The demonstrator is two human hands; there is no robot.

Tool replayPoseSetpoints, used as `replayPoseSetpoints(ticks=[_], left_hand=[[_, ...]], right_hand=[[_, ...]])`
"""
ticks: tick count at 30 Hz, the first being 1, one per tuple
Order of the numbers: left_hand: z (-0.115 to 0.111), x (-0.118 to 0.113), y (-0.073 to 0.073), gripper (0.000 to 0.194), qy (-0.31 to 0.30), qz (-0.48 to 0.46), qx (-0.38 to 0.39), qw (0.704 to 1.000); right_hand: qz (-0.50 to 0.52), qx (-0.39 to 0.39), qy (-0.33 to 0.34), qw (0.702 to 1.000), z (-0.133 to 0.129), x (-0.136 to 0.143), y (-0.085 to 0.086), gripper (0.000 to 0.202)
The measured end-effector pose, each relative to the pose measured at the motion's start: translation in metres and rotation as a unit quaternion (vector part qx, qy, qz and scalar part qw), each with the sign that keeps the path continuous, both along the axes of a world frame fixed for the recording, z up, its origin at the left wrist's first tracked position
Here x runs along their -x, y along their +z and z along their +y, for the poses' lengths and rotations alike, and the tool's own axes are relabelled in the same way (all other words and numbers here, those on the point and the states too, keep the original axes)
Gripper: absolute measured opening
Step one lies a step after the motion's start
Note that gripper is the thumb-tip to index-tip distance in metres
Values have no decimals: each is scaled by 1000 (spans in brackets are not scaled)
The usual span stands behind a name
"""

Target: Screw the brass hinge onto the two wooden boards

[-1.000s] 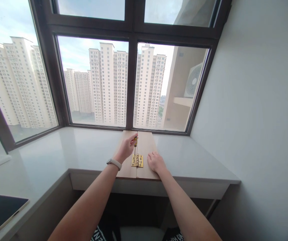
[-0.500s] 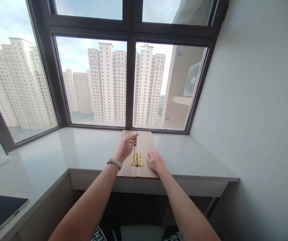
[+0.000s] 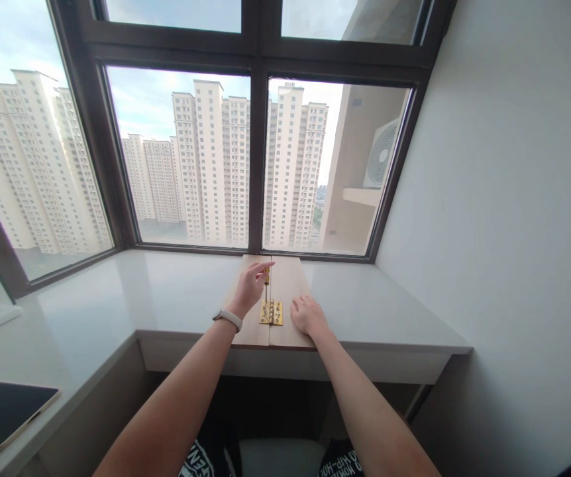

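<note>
Two pale wooden boards lie side by side on the sill, the left board [image 3: 252, 336] and the right board [image 3: 285, 281]. A brass hinge [image 3: 271, 313] spans their seam near the front end. My left hand [image 3: 252, 285], with a band on its wrist, is closed around the yellow handle of a screwdriver [image 3: 266, 275]. The thin shaft points down to the hinge's left leaf; its tip is too small to make out. My right hand [image 3: 308, 314] rests on the right board beside the hinge, fingers laid on the wood and holding nothing.
The boards lie on a white windowsill counter [image 3: 181, 291], their far ends close to the dark window frame [image 3: 258, 165]. A tablet [image 3: 10, 412] lies on the counter at lower left. A white wall [image 3: 504, 165] rises on the right.
The view has tilted slightly, so the scene sits a little higher. My left hand stays on the screwdriver with only a small shift of the fingers; my right hand keeps its place.
</note>
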State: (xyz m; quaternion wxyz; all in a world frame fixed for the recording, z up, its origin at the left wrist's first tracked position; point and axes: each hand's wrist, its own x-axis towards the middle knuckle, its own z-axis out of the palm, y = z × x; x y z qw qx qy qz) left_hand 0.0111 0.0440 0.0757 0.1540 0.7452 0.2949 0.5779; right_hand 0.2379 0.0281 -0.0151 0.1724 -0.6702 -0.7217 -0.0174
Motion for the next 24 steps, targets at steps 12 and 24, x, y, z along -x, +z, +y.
replayPoseSetpoints(ticks=[12, 24], left_hand=[[3, 1, 2, 37, -9, 22, 28, 999], [-2, -3, 5, 37, -6, 27, 17, 999]], right_hand=[[5, -7, 8, 1000, -2, 0, 2, 48], [-3, 2, 1, 1000, -1, 1, 1, 50]])
